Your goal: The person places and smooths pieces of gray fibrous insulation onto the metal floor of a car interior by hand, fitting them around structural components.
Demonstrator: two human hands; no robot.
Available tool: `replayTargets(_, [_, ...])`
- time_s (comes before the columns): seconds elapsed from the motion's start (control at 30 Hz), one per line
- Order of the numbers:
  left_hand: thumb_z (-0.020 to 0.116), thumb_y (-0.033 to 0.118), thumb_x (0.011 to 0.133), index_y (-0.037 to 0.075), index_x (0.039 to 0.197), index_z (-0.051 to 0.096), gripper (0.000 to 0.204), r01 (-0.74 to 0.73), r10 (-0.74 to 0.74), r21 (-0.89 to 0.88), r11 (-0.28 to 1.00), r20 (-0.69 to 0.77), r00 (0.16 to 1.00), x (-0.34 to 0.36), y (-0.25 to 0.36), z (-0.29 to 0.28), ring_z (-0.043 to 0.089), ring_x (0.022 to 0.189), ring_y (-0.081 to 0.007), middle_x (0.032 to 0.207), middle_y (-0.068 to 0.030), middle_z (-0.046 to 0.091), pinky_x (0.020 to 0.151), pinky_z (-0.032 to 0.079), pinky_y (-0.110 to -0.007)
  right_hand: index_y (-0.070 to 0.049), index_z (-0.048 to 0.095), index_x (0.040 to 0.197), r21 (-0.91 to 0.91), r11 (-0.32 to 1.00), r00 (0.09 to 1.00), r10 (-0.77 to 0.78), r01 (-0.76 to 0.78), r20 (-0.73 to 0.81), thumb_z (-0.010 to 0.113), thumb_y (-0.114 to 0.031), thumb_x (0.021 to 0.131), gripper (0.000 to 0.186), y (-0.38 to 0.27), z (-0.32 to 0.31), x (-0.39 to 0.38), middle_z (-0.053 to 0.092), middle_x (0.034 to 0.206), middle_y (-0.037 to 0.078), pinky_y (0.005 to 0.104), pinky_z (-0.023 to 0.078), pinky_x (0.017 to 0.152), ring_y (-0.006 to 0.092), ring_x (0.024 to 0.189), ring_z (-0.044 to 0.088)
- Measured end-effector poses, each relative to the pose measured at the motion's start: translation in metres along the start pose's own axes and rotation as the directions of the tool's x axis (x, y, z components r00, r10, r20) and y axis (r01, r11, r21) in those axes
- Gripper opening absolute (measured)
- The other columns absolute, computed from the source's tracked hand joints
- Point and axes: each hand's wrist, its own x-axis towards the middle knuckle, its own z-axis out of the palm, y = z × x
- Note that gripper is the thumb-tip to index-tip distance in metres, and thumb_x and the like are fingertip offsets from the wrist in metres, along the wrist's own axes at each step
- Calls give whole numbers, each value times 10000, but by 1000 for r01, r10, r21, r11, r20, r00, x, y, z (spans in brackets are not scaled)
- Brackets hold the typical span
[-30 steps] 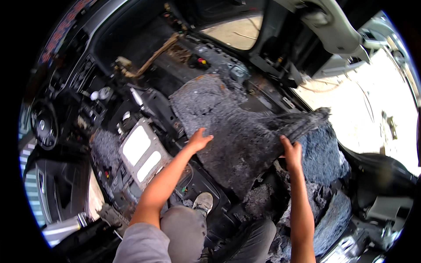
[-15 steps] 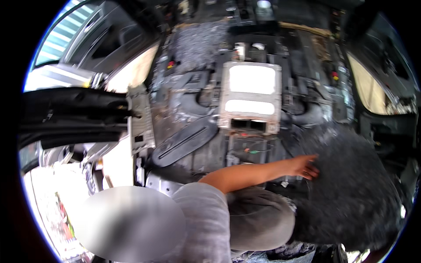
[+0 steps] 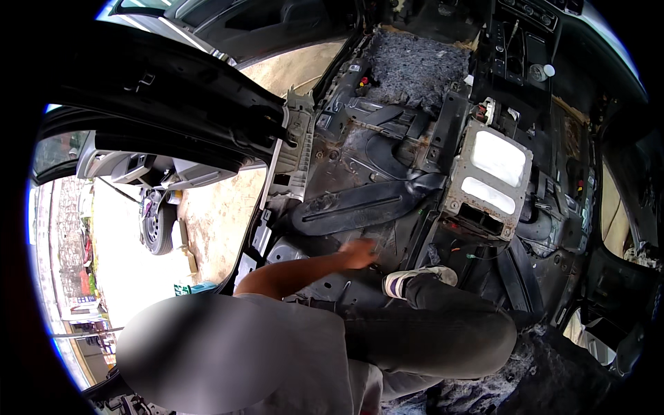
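My left hand (image 3: 360, 254) is over the bare, dark car floor (image 3: 384, 256), just below a long black moulded plastic duct (image 3: 346, 211). Its fingers are blurred, so I cannot tell their shape or whether they hold anything. My right hand is out of view. My shoe (image 3: 418, 280) rests on the floor to the right of my hand, with my bent leg behind it. A rusty metal frame with white openings (image 3: 494, 159) stands on the central tunnel. Crumpled dark felt lining (image 3: 526, 373) lies at the lower right beside my knee.
An open door (image 3: 159, 162) and a bright yard with a wheel (image 3: 155, 228) are at the left. Black pillar trim (image 3: 173, 83) crosses the upper left. Grey felt (image 3: 418, 66) covers the front footwell, beside the centre console (image 3: 519, 48).
My view has swung toward the left door. The felt piece under my hands earlier now lies at the lower right, away from my left hand, which has moved over bare floor.
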Motion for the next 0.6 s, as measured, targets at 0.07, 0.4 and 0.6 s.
replayTargets(0.07, [607, 429, 899, 31, 1222, 608, 513, 231, -241, 194, 954, 29, 970, -47, -97, -1, 652, 1085, -377, 1238, -235, 614, 884, 540, -498, 26, 587, 1258, -13, 993, 991, 122, -121, 60, 677, -261, 920, 453, 49, 18, -38, 607, 1292, 165, 420, 492, 988, 286, 1161, 595])
replayTargets(0.4, [717, 582, 795, 35, 1546, 208, 1060, 549, -529, -66, 833, 192, 826, -153, -231, 88, 276, 1460, -398, 1603, -233, 183, 1170, 308, -477, 32, 583, 1240, -122, 979, 976, 181, -166, 122, 690, -269, 901, 466, 81, 68, -106, 600, 1293, 179, 444, 508, 969, 309, 1143, 599])
replayTargets(0.6, [759, 585, 754, 74, 1584, -44, 1262, 524, -483, -182, 832, 228, 846, -149, -273, 137, 80, 1509, -436, 1648, -204, -68, 1207, 214, -502, 36, 580, 1229, -129, 881, 888, -438, 455, 137, 697, -274, 889, 475, -131, 124, -104, 596, 1293, 187, 459, 518, 958, 324, 1133, 601])
